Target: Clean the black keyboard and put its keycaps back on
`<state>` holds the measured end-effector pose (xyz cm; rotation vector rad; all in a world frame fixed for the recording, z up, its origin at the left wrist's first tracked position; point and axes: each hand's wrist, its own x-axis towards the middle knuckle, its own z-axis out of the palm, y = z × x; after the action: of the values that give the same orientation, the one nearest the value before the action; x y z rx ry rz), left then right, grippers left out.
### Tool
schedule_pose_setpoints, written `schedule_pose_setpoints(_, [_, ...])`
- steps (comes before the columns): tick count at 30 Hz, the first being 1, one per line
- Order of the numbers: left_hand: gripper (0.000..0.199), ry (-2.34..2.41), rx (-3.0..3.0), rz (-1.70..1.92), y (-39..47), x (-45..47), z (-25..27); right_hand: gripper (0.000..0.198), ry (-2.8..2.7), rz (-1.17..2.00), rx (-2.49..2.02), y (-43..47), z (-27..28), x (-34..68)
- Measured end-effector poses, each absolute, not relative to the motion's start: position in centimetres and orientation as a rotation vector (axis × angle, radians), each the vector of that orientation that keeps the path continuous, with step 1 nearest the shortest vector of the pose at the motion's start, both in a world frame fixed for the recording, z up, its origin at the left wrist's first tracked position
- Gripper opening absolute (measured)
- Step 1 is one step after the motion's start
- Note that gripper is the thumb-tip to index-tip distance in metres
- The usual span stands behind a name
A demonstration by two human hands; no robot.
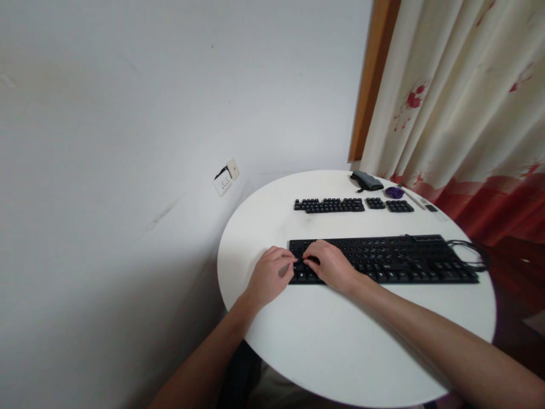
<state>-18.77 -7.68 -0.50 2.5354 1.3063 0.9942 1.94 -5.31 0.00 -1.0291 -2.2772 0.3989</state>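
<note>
A black keyboard (366, 255) lies flat on the round white table (340, 324). Its front row carries keycaps, while bare key posts show across much of the rest. At the keyboard's left end, my left hand (272, 274) is closed, thumb and fingertips drawn together over the keys. Close beside it on the right, my right hand (330, 263) is closed in a similar pinch, its fingertips almost meeting the left ones. Whatever small dark thing may be between the fingertips is too small to make out against the black keys.
Behind the keyboard, loose black keycaps stand in a wide block (334, 205), a small block (375, 203) and another block (399, 206). Farther back lie a grey and black pouch (367, 180) and a purple item (394, 192). A coiled cable (472, 253) sits at right, a wall (170, 142) at left.
</note>
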Motion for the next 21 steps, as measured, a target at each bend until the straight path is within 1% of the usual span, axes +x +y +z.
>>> schedule_pose_setpoints(21, [0.023,1.310,2.540,0.992,-7.67,-18.76,-0.55,0.011,-2.337,0.359,-1.026,-5.51,0.42,1.89])
